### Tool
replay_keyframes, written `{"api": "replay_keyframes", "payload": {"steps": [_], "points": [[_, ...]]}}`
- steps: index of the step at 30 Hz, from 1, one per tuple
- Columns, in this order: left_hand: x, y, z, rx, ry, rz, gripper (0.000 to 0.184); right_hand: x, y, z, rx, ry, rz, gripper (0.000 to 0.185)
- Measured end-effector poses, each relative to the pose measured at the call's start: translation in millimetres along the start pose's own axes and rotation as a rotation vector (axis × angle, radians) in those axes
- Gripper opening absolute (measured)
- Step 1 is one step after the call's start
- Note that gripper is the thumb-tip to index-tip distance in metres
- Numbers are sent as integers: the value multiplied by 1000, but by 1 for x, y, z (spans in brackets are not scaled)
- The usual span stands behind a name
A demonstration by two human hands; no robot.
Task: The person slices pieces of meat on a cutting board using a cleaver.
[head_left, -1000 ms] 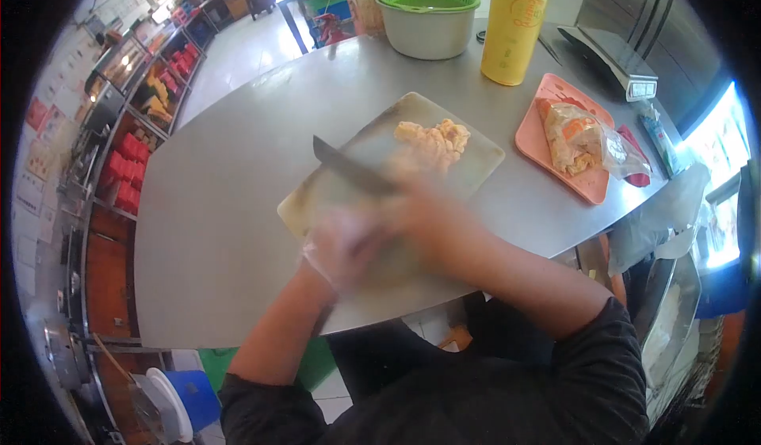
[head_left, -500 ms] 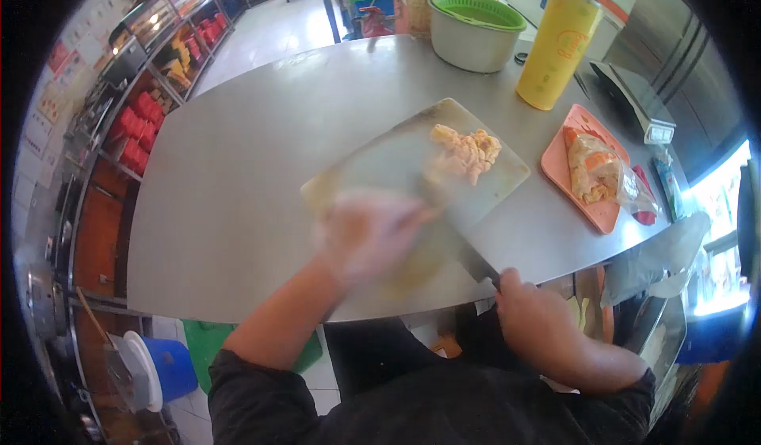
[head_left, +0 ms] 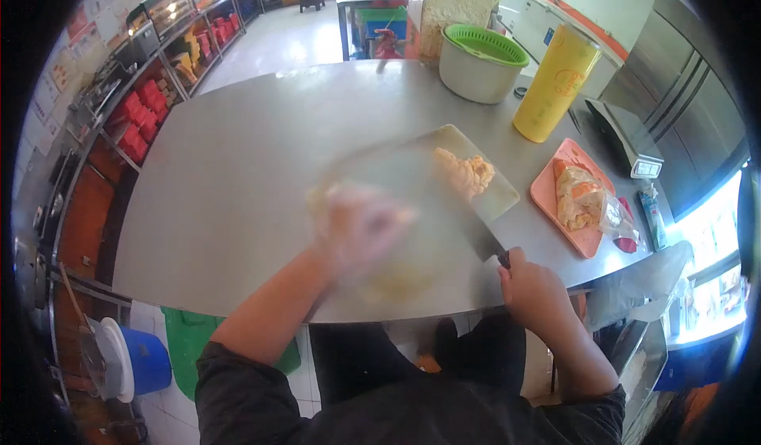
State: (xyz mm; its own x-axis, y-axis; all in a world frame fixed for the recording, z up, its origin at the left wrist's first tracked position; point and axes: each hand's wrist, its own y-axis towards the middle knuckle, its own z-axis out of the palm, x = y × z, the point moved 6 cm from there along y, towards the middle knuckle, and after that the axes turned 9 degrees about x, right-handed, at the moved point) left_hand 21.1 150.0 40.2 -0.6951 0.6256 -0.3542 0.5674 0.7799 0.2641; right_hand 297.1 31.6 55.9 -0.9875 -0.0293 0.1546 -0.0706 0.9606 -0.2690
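Observation:
My right hand (head_left: 533, 286) is closed round the dark handle of a knife (head_left: 482, 239). The blade points up and left over the cutting board (head_left: 495, 199), toward a heap of pale orange pieces that look like raw chicken (head_left: 469, 175). Over the left part of the board is my left hand (head_left: 361, 227), which seems to wear a clear plastic glove. Its fingers are smeared, so I cannot tell what they hold, if anything. The middle of the view is hazy, hiding much of the board and the blade's tip.
On the right, a pink tray (head_left: 585, 243) bears a plastic bag of food (head_left: 579, 195). Behind stand a yellow cylinder (head_left: 557, 84), a white tub with a green basket (head_left: 479, 68) and a scale (head_left: 626, 140). A blue bucket (head_left: 149, 360) is on the floor at left.
The view has tilted up, showing more of the room. My left hand has drawn away leftward from the knife. The knife stays in my right hand, its blade farther from the left hand.

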Motion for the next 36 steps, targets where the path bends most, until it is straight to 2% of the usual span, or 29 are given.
{"api": "replay_keyframes", "payload": {"steps": [1,4,5,6,7,8,9,10,12,14,15,17,18,19,21,23,27,28,30,31,33,36], "points": [[12,2,5,51,-357,-21,23,-2,7,3,-15,0,-7,29],[12,3,-3,85,-950,-53,17,-10,22,12,-96,122,-58,33],[8,4,-7,79,-1196,-66,15,-12,28,20,-56,263,-127,33],[14,5,-9,63,-1194,-64,15,-10,30,22,-13,402,-197,33],[24,6,-2,121,-1180,-152,15,-10,29,19,-16,389,-210,33],[33,6,6,180,-1167,-242,16,-14,27,19,63,598,-166,30],[37,5,8,171,-1171,-245,16,-16,24,24,148,810,-112,27],[38,3,10,143,-1156,-258,16,-22,25,30,152,806,-111,27],[53,5,27,128,-1146,-268,16,-41,29,45,99,1301,-147,23],[79,8,45,130,-1037,-92,21,-43,30,50,14,1375,-137,22],[77,9,49,139,-1038,-88,21,-46,29,50,-70,1444,-132,21],[84,4,49,-133,-1320,-271,25,-50,28,53,-47,1402,-164,20],[88,4,51,-123,-1312,-257,25,-49,28,50,-21,1355,-203,19],[89,4,44,-54,-987,-233,28,-44,25,46,20,1410,-213,19],[76,12,37,30,-645,-185,31,-45,23,40,3,1370,-215,20],[34,9,24,96,-1370,-379,27,-46,19,39,30,1355,-150,21],[35,1,45,106,-1315,-407,23,-50,18,41,-8,1411,-224,20],[23,-1,36,182,-1077,-386,21,-47,15,37,-3,1391,-233,21],[-4,-11,18,258,-838,-380,19,-47,13,38,19,1380,-239,21],[-22,-18,5,317,-730,-508,21,-48,14,40,-12,1371,-260,22],[-29,-33,-1,384,-607,-648,23,-49,16,45,-33,1380,-281,23],[-8,-69,5,377,-595,-719,27,-50,19,47,-29,1351,-275,24]]}}
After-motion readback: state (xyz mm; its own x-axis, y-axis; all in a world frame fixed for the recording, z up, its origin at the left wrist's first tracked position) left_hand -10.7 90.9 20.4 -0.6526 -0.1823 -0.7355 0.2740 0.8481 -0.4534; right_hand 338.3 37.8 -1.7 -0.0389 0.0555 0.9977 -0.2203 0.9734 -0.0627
